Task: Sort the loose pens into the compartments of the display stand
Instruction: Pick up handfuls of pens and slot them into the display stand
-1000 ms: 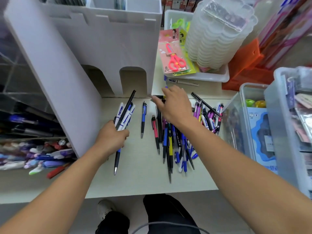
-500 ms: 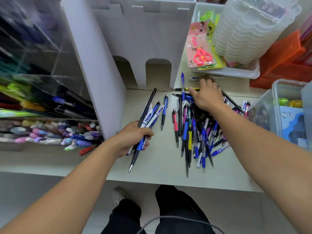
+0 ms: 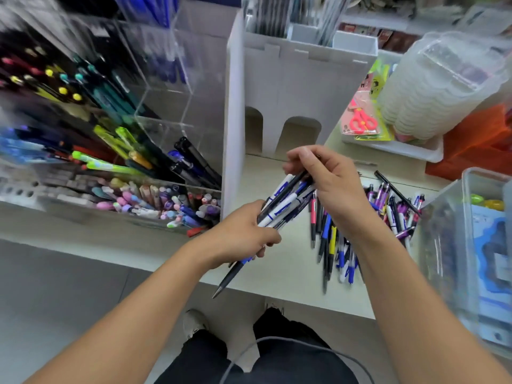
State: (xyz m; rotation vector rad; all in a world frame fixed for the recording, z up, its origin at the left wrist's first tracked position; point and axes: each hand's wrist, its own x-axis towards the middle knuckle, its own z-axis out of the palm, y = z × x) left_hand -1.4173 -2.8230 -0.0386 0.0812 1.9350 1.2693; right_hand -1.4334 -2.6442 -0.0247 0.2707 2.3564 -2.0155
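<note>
A single wide-angle camera, worn on a person's head, looks forward and steeply down over the front edge of a pale worktop [image 3: 279,273]. It sits close: both forearms run up from the bottom corners, and the left hand [image 3: 243,236] and right hand [image 3: 329,187] meet near the centre. The clear display stand [image 3: 166,112] fills the upper left, blurred. Lines bow toward the edges. The person's legs and the floor show below the worktop's front edge.
</note>
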